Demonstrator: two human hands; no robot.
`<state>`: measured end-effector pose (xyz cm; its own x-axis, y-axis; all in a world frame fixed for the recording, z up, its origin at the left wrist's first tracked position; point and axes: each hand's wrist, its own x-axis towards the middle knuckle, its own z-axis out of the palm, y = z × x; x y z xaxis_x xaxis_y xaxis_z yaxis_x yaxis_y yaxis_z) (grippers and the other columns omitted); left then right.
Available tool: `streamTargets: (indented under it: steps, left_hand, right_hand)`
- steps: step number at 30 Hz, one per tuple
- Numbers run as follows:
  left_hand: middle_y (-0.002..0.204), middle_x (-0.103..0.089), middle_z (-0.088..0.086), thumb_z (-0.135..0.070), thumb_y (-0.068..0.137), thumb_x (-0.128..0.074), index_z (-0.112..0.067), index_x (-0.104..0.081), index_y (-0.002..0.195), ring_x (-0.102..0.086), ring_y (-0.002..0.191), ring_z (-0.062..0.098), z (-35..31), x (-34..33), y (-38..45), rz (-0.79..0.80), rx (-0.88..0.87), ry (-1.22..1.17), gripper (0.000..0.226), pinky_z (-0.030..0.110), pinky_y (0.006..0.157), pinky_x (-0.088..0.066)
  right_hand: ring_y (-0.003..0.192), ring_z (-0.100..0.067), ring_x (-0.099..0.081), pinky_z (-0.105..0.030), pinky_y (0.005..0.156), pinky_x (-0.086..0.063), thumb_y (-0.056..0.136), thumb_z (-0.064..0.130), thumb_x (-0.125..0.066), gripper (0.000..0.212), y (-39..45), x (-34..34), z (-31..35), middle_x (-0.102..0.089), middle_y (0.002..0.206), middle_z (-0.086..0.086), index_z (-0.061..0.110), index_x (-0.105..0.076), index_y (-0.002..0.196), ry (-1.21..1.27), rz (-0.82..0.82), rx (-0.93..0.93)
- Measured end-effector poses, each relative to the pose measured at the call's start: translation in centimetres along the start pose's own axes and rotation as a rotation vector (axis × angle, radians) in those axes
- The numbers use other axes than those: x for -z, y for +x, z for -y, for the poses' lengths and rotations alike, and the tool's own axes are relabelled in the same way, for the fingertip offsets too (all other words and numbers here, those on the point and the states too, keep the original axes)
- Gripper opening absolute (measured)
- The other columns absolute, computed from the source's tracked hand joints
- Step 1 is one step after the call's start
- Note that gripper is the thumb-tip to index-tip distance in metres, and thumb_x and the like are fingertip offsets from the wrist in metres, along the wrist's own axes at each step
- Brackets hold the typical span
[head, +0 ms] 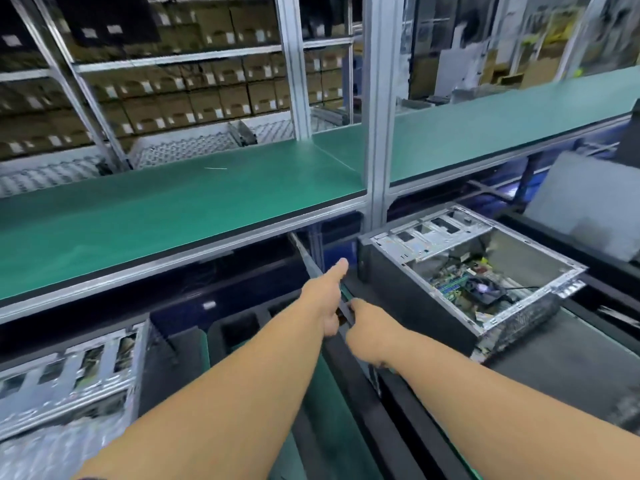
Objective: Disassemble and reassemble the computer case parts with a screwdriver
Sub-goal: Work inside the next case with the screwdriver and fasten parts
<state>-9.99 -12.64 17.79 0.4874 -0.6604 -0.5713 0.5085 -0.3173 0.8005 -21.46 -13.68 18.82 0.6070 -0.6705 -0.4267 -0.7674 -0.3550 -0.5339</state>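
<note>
Both hands are reaching forward at a thin dark panel (343, 308): left hand (325, 299) gripping its edge, right hand (367, 327) curling around it. An open case (460, 271) is lying just right of them.

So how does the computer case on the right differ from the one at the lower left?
The right case shows in full; the lower left case is cut off by the picture's edge. The right case lies with its open side up, so its green circuit board shows; nothing inside the left case can be made out, only its slotted metal panel. The right case lies beyond the hands, the left one nearer the camera. Both have bare silver metal frames with rectangular cut-outs.
</note>
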Motion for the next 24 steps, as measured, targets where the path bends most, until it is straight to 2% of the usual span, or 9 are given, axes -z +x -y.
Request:
streamTargets:
  steps: [3,5,8,10,12,15,18,21,24]
  left_hand:
    - [0.117,-0.062,0.011,-0.023,0.099,-0.061,-0.002,-0.051,0.143,-0.061,0.098,0.026,-1.1,0.6,0.0,-0.151,-0.063,0.191,0.050,0.035,0.081,-0.056]
    - [0.111,-0.059,0.011,-0.012,0.101,-0.049,-0.001,-0.053,0.140,-0.057,0.082,0.022,-1.9,1.3,-0.8,-0.218,-0.142,0.246,0.041,0.030,0.063,-0.052]
    - [0.099,-0.056,0.009,-0.006,0.096,-0.049,-0.005,-0.061,0.128,-0.054,0.068,0.020,-3.2,3.3,-3.4,-0.280,-0.232,0.214,0.034,0.031,0.060,-0.050]
    - [0.089,-0.062,0.009,-0.001,0.089,-0.050,-0.010,-0.065,0.105,-0.056,0.065,0.022,-3.8,5.9,-7.0,-0.329,-0.268,0.153,0.024,0.028,0.053,-0.049]
    - [0.084,-0.073,0.009,0.004,0.085,-0.048,-0.009,-0.066,0.095,-0.068,0.071,0.030,-4.0,9.5,-11.3,-0.311,-0.340,0.076,0.024,0.037,0.057,-0.061]
    - [0.095,-0.077,0.016,0.013,0.083,-0.045,-0.009,-0.071,0.099,-0.072,0.085,0.038,-4.1,15.9,-17.6,-0.204,-0.491,-0.089,0.037,0.064,0.076,-0.059]
    - [0.102,-0.075,0.021,0.017,0.086,-0.042,-0.009,-0.071,0.104,-0.072,0.082,0.038,-3.1,22.6,-22.6,-0.139,-0.604,-0.255,0.043,0.058,0.071,-0.061]
    - [0.114,-0.074,0.020,0.017,0.089,-0.041,-0.007,-0.067,0.119,-0.073,0.094,0.040,-0.6,28.9,-25.9,-0.175,-0.718,-0.359,0.046,0.055,0.077,-0.060]
    - [0.119,-0.071,0.022,0.019,0.090,-0.042,-0.006,-0.064,0.120,-0.069,0.103,0.041,2.2,33.8,-27.4,-0.272,-0.817,-0.510,0.045,0.061,0.090,-0.056]
  right_hand:
    - [0.103,-0.027,-0.064,-0.040,0.082,-0.060,0.094,0.005,-0.056,0.063,-1.6,-2.0,1.3,-0.060,0.127,-0.010,0.018,-0.036,0.152,0.004,-0.059,0.054]
    - [0.090,-0.023,-0.065,-0.038,0.071,-0.060,0.092,0.004,-0.050,0.066,-3.2,-2.4,2.2,-0.061,0.120,-0.006,0.028,-0.037,0.151,0.099,-0.114,0.102]
    - [0.072,-0.008,-0.065,-0.025,0.049,-0.051,0.088,0.010,-0.053,0.072,-5.9,-2.7,3.2,-0.066,0.110,0.011,0.046,-0.041,0.148,0.309,-0.131,0.208]
    - [0.082,0.009,-0.065,-0.011,0.060,-0.048,0.084,0.035,-0.066,0.064,-8.2,-3.4,4.4,-0.067,0.112,0.029,0.059,-0.044,0.140,0.445,-0.082,0.331]
    - [0.114,0.024,-0.049,-0.010,0.087,-0.043,0.079,0.068,-0.063,0.062,-9.9,-5.2,5.6,-0.052,0.129,0.047,0.065,-0.044,0.139,0.569,-0.069,0.368]
    - [0.135,-0.007,-0.043,-0.036,0.107,-0.040,0.094,0.053,-0.062,0.047,-10.4,-9.0,6.9,-0.043,0.145,0.024,0.052,-0.048,0.139,0.788,-0.224,0.109]
    - [0.117,-0.028,-0.048,-0.046,0.105,-0.040,0.096,0.028,-0.071,0.066,-10.5,-12.4,9.2,-0.045,0.135,-0.004,0.030,-0.036,0.153,0.982,-0.284,-0.142]
    - [0.098,-0.025,-0.061,-0.053,0.103,-0.046,0.097,0.018,-0.071,0.058,-10.6,-15.5,13.3,-0.064,0.104,-0.006,0.027,-0.042,0.147,1.292,-0.112,-0.231]
    - [0.103,-0.034,-0.072,-0.048,0.084,-0.059,0.100,0.005,-0.061,0.034,-9.6,-19.0,18.2,-0.076,0.111,-0.011,0.012,-0.058,0.134,1.471,0.142,-0.218]
